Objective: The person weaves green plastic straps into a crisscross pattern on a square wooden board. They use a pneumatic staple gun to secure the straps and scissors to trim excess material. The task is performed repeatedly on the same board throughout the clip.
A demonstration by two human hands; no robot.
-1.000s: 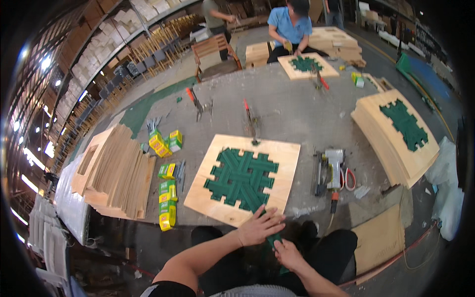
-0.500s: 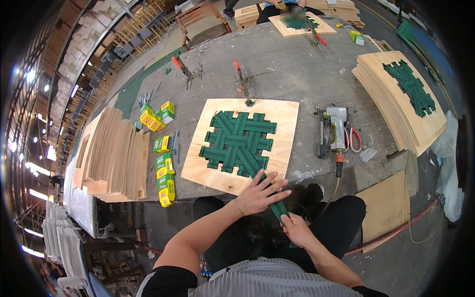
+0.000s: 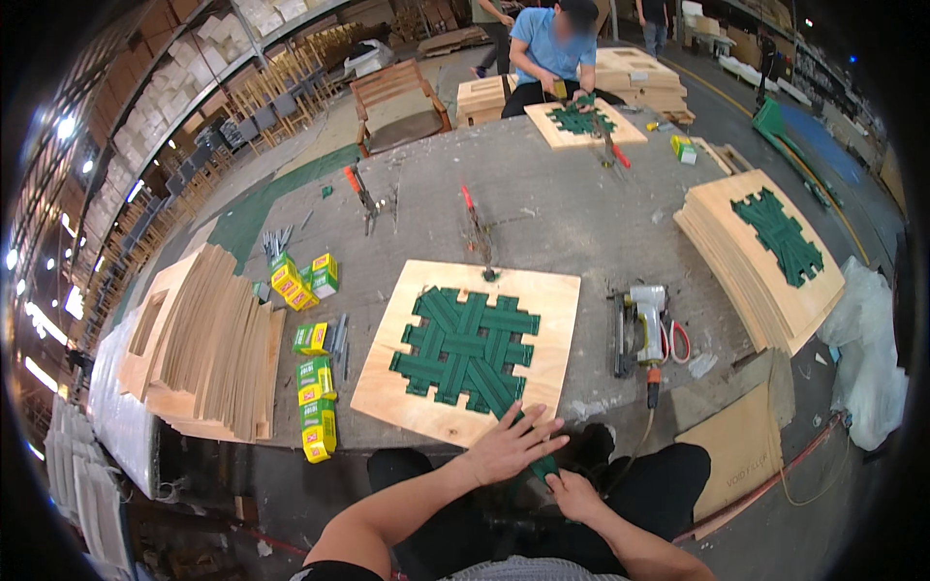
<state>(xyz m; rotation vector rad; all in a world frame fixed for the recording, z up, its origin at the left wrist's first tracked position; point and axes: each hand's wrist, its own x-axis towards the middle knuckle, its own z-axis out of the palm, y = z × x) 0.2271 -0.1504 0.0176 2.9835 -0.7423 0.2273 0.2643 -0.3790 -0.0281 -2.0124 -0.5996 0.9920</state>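
Note:
In front of me a square plywood panel (image 3: 387,397) carries a woven patch of green webbing (image 3: 465,345). One green webbing strap (image 3: 497,385) runs from the weave over the panel's near edge toward me. Across that strap lies my left hand (image 3: 511,446), flat with fingers spread. Its free end is pinched in my right hand (image 3: 578,496), just beyond the near edge; the fingers hide the strap's tip. A toggle clamp (image 3: 478,232) with a red handle meets the panel's far edge.
A staple gun (image 3: 643,329) and red-handled scissors (image 3: 676,342) lie right of the panel. Small yellow-green boxes (image 3: 316,378) and staple strips (image 3: 339,341) sit left. Panel stacks (image 3: 208,339) (image 3: 746,261) flank both sides. A co-worker (image 3: 552,53) works across the table.
The view has tilted upward, so the table sits lower in the picture and the co-worker shows more fully. My left hand still rests on the strap and my right still grips its end.

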